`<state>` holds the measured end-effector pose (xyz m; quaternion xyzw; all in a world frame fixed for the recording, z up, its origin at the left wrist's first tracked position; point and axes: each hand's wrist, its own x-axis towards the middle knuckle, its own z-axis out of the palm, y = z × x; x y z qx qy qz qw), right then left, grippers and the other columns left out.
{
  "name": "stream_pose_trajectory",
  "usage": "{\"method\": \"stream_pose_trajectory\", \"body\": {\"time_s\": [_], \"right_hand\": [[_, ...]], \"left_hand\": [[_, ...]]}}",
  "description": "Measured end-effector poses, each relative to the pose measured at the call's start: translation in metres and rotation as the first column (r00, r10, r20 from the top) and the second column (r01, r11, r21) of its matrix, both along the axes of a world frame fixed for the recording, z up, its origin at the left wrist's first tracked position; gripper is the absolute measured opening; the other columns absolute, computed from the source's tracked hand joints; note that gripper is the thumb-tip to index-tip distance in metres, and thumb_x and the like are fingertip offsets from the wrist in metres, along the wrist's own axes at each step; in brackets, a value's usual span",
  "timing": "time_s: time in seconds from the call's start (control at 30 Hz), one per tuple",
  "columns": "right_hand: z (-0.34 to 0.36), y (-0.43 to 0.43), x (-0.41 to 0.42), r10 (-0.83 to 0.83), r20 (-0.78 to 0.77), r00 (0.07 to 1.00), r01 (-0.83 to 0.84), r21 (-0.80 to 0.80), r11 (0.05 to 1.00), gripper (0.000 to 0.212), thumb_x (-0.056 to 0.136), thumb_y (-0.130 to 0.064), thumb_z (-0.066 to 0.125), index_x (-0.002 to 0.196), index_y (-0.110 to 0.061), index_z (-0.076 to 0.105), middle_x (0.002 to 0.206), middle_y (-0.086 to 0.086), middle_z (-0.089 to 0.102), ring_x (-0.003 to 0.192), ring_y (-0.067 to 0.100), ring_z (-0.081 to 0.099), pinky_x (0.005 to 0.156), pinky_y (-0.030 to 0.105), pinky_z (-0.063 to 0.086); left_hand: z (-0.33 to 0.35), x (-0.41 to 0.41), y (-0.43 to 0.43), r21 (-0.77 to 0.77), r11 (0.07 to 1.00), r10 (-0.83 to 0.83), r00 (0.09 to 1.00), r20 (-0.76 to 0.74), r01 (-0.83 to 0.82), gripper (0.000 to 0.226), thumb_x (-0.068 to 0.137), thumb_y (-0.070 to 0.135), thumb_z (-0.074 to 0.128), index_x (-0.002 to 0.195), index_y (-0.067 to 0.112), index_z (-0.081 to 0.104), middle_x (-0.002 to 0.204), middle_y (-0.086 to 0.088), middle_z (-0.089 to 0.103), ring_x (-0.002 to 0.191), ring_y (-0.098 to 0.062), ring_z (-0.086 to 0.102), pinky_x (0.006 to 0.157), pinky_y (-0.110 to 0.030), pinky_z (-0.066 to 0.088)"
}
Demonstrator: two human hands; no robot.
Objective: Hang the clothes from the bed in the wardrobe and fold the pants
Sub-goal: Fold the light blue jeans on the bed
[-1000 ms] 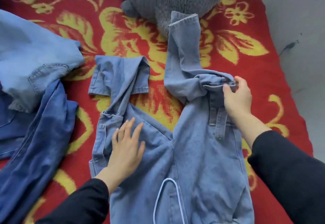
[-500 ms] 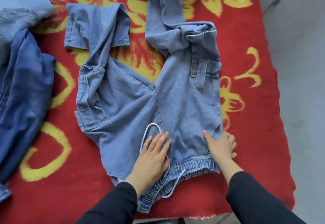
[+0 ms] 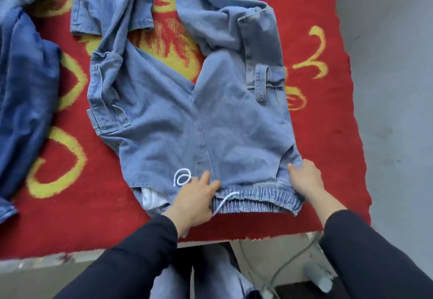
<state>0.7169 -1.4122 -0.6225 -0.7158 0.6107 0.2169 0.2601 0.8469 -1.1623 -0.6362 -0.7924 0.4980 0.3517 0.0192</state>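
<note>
Red blanket with yellow flowers covers the bed; at its near edge the left hand grips the middle of the elastic waistband, fingers curled into it beside a white drawstring. The right hand pinches the waist's right corner, thumb on top, fingers tucked under. The light-blue pants lie spread beyond, legs bunched farther off, darker denim clothes to the left.
</note>
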Motion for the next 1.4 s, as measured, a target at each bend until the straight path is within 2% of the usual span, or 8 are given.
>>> {"method": "stream_pose_trajectory", "body": {"time_s": [0.17, 0.3, 0.57, 0.77, 1.0, 1.1, 1.17, 1.4], "right_hand": [[0.007, 0.047, -0.065, 0.359, -0.372, 0.856, -0.274, 0.263, 0.925, 0.035, 0.097, -0.027, 0.046, 0.126, -0.007, 0.046, 0.132, 0.016, 0.054, 0.119, 0.034, 0.055, 0.093, 0.036, 0.045], [0.015, 0.066, -0.046, 0.272, -0.253, 0.928, -0.263, 0.071, 0.962, 0.037, 0.089, -0.014, 0.053, 0.120, -0.004, 0.036, 0.128, 0.018, 0.046, 0.118, 0.038, 0.048, 0.089, 0.041, 0.044], [0.020, 0.090, 0.093, 0.515, 0.102, 0.851, -0.506, -0.099, 0.857, 0.042, 0.079, -0.007, 0.055, 0.119, -0.008, 0.045, 0.127, 0.009, 0.044, 0.118, 0.030, 0.038, 0.093, 0.040, 0.035], [0.017, 0.124, 0.213, 0.662, 0.266, 0.700, -0.645, -0.162, 0.747, 0.034, 0.085, -0.011, 0.049, 0.118, -0.007, 0.048, 0.123, 0.010, 0.046, 0.117, 0.029, 0.039, 0.093, 0.037, 0.032], [-0.009, 0.137, 0.316, 0.725, 0.305, 0.617, -0.706, -0.191, 0.682, 0.042, 0.091, -0.019, 0.049, 0.132, -0.007, 0.045, 0.128, 0.012, 0.049, 0.122, 0.031, 0.043, 0.100, 0.042, 0.035], [-0.022, 0.131, 0.344, 0.633, 0.380, 0.674, -0.660, -0.075, 0.748, 0.047, 0.092, -0.023, 0.050, 0.136, -0.009, 0.044, 0.133, 0.010, 0.049, 0.125, 0.029, 0.044, 0.102, 0.041, 0.037], [-0.026, 0.125, 0.365, 0.529, 0.430, 0.732, -0.582, -0.010, 0.813, 0.050, 0.092, -0.025, 0.051, 0.140, -0.011, 0.044, 0.139, 0.009, 0.049, 0.129, 0.026, 0.044, 0.104, 0.037, 0.037], [-0.028, 0.096, 0.461, 0.007, 0.647, 0.762, -0.170, 0.190, 0.967, 0.051, 0.091, -0.025, 0.055, 0.139, -0.012, 0.045, 0.123, -0.001, 0.058, 0.102, 0.015, 0.059, 0.082, 0.013, 0.044]], "left_hand": [[0.007, -0.036, 0.045, 0.160, 0.970, -0.118, 0.932, -0.342, 0.181, 0.056, 0.071, 0.038, 0.068, 0.122, 0.026, 0.049, 0.114, -0.006, 0.045, 0.099, -0.035, 0.058, 0.080, -0.040, 0.049], [0.006, -0.042, 0.071, 0.296, 0.943, 0.028, 0.848, -0.529, 0.154, 0.079, 0.071, 0.046, 0.073, 0.141, 0.035, 0.038, 0.128, -0.004, 0.044, 0.119, -0.021, 0.043, 0.100, -0.036, 0.040], [0.015, 0.066, 0.050, -0.084, 0.713, 0.653, 0.702, -0.283, -0.696, 0.027, 0.084, 0.013, 0.055, 0.107, 0.022, 0.066, 0.095, 0.007, 0.061, 0.091, -0.016, 0.061, 0.085, -0.031, 0.047], [0.018, 0.178, 0.055, -0.458, 0.524, 0.821, 0.570, 0.046, -0.718, 0.050, 0.080, 0.013, 0.064, 0.129, 0.013, 0.054, 0.128, -0.009, 0.048, 0.119, -0.032, 0.042, 0.099, -0.042, 0.038], [-0.010, 0.277, 0.047, -0.234, 0.580, 0.793, 0.607, -0.057, -0.780, 0.077, 0.079, 0.047, 0.068, 0.144, 0.037, 0.028, 0.129, -0.001, 0.050, 0.118, -0.021, 0.046, 0.097, -0.040, 0.036], [-0.020, 0.296, 0.065, -0.287, 0.226, 0.882, 0.321, -0.346, -0.931, 0.018, 0.079, 0.024, 0.065, 0.093, 0.028, 0.056, 0.075, 0.003, 0.060, 0.073, -0.018, 0.055, 0.062, -0.031, 0.039], [-0.024, 0.306, 0.084, -0.203, 0.046, 0.963, 0.097, -0.250, -0.978, 0.011, 0.083, 0.017, 0.058, 0.091, 0.017, 0.052, 0.086, -0.006, 0.062, 0.084, -0.028, 0.058, 0.064, -0.034, 0.036], [0.000, 0.360, 0.044, -0.485, 0.364, 0.890, 0.451, -0.071, -0.795, 0.066, 0.072, 0.026, 0.063, 0.135, 0.022, 0.043, 0.135, -0.003, 0.036, 0.126, -0.025, 0.029, 0.101, -0.042, 0.030]]}}
